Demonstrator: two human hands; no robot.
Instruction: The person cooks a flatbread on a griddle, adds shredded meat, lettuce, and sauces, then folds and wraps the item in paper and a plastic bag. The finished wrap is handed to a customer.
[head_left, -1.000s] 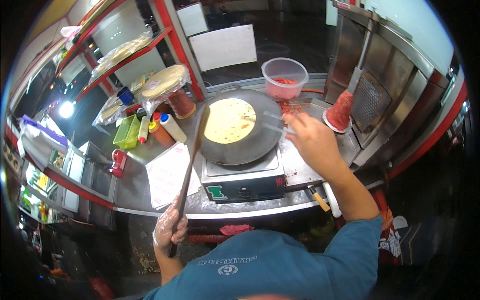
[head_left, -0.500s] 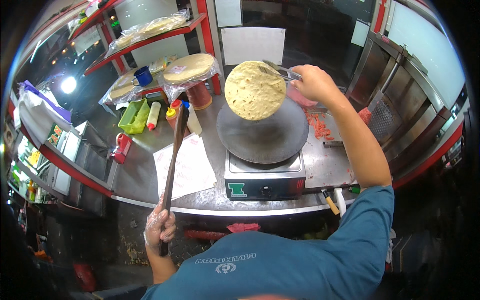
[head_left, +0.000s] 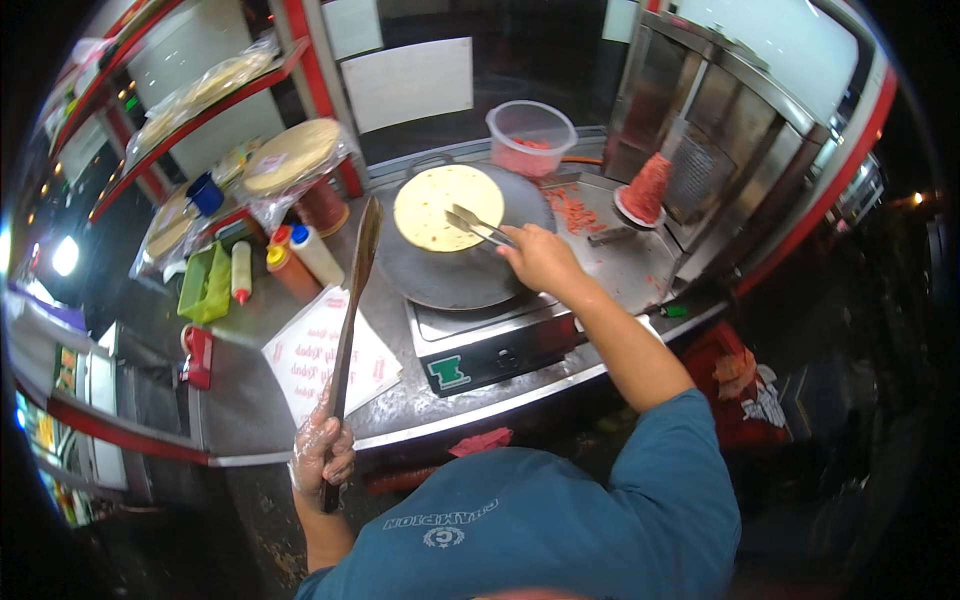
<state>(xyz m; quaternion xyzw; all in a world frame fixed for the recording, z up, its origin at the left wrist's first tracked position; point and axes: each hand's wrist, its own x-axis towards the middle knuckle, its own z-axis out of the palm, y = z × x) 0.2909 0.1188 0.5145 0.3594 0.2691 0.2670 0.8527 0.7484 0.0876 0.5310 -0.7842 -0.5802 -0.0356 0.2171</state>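
Observation:
My left hand, in a clear plastic glove, is wrapped round a long dark wooden spatula held up over the counter's front. In my bare right hand are metal tongs. Their tips rest on the upper face of a round flatbread, pale yellow with small brown spots. The flatbread lies toward the far left of a round dark griddle. Beneath the griddle is a steel stove with a front knob.
Printed paper sheets lie left of the stove. Behind them stand squeeze bottles and a green basket. Wrapped flatbreads are stacked farther back. At right are a tub and a meat cone on a vertical spit.
The flatbread, earlier held raised and tilted over the griddle's far side, now lies on it. My right hand has come lower and nearer. The whole view has turned to the right.

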